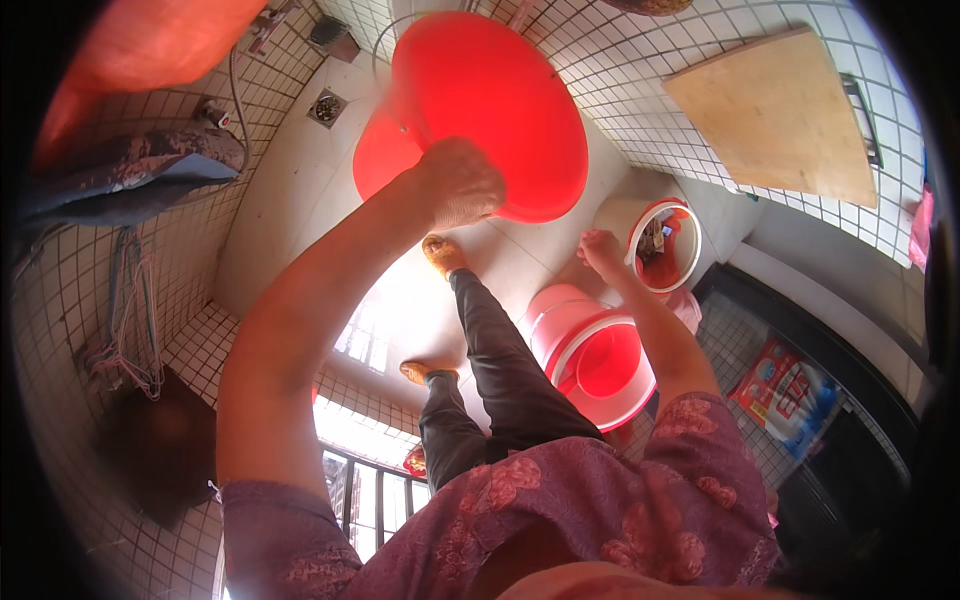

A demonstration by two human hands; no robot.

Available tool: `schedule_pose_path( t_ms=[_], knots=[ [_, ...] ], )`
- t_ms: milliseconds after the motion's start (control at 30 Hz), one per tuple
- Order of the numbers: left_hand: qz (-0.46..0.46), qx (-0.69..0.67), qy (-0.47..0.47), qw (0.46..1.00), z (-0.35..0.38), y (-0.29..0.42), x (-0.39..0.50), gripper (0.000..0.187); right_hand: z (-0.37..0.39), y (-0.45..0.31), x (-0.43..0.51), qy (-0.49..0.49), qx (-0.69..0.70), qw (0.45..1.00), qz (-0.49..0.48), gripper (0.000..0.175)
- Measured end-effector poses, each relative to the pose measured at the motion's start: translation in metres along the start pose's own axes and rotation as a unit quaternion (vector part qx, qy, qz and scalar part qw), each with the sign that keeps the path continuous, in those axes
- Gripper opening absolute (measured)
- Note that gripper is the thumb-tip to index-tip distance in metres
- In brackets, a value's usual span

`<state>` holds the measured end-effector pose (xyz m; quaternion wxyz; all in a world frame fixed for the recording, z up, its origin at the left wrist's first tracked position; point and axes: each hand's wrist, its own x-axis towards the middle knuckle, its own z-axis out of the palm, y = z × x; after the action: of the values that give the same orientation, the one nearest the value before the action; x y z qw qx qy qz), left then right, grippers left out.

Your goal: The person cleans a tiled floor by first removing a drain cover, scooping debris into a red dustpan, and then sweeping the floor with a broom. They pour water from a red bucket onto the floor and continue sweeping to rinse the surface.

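Note:
A large red plastic bucket [495, 112] with a wire handle is tipped over at the top of the view, its edges partly blurred. My left hand [465, 184] is closed at its near edge; the fingers are hidden under the back of the hand. Lower right, my right hand [598, 247] hangs with curled fingers and nothing visible in it. Close beside it stands a white-rimmed bucket [694, 247] with red and dark things inside. Below my right forearm is a pink bucket [544, 315] with a white rim and a red vessel inside.
A wooden board [780, 120] leans against the tiled wall at right. A detergent bag [787, 397] lies near a dark frame. A floor drain [327, 109] lies at upper left. Hangers [135, 315] and a dark cloth [142, 176] hang at left. Railings [379, 502] are behind my legs.

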<state>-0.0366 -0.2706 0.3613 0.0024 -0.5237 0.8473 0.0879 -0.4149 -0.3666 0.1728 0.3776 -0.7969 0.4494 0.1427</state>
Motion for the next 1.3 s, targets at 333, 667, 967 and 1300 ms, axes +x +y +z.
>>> schedule_pose_path(
  t_ms=[333, 667, 967, 1300],
  knots=[
    [0.001, -0.055, 0.028, 0.998, 0.034, 0.027, -0.049, 0.024, 0.008, -0.088, 0.001, 0.067, 0.513, 0.803, 0.296, 0.037],
    [0.05, -0.175, -0.263, 0.947, 0.029, 0.058, -0.034, 0.033, 0.127, -0.126, -0.017, -0.132, 0.38, 0.884, 0.237, 0.028],
    [0.046, -0.25, -0.193, 0.948, 0.001, 0.005, 0.103, 0.035, 0.013, -0.012, 0.043, -0.102, 0.359, 0.908, 0.189, 0.014],
    [0.056, -0.128, -0.018, 0.99, 0.027, -0.005, 0.089, 0.022, -0.133, -0.121, 0.117, -0.05, -0.212, 0.97, 0.108, 0.027]
  ],
)
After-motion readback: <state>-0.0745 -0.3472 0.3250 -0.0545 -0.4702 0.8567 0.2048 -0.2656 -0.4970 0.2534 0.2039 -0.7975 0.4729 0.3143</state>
